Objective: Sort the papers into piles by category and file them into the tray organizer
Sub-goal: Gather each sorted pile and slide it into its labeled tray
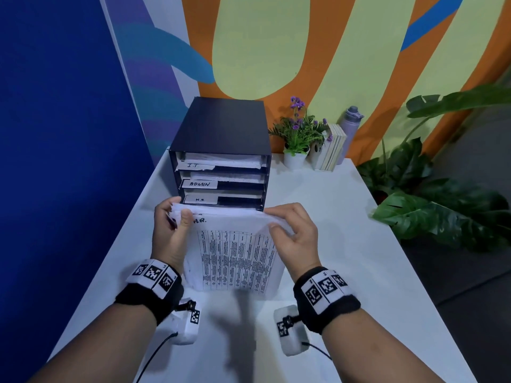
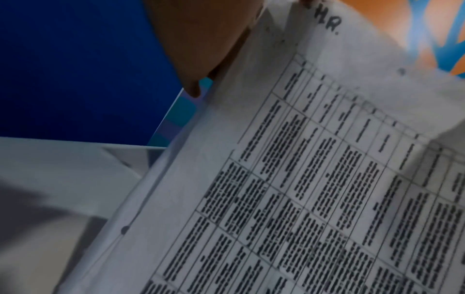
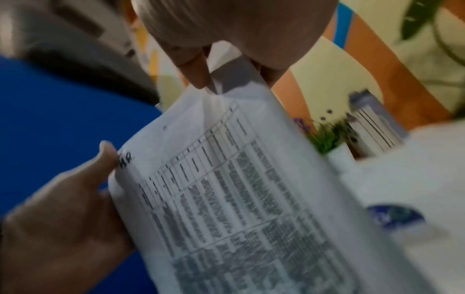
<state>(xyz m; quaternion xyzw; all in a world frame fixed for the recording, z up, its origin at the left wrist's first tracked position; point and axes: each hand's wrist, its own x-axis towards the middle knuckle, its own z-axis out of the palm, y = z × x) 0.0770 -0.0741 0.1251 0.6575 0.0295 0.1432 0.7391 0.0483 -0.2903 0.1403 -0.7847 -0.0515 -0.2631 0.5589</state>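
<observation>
A stack of printed papers (image 1: pixel 237 255) marked "H.R." at the top is held above the white table, just in front of the black tray organizer (image 1: pixel 221 150). My left hand (image 1: pixel 172 225) grips the stack's top left corner, thumb on top. My right hand (image 1: pixel 287 228) pinches its top right corner. The organizer has three trays labelled I.T (image 1: pixel 193 165), ADMIN (image 1: pixel 199 184) and H.R (image 1: pixel 199 199); the upper two hold sheets. In the wrist views the same papers (image 2: pixel 314 179) (image 3: pixel 226 189) fill the frame, pinched by my right fingers (image 3: pixel 193 65).
The white table (image 1: pixel 331 217) carries a potted purple-flowered plant (image 1: pixel 297 139), a few books (image 1: pixel 331 147) and a lilac bottle (image 1: pixel 349 125) at the back right. A large leafy plant (image 1: pixel 431 205) stands off the table's right edge. A blue wall runs along the left.
</observation>
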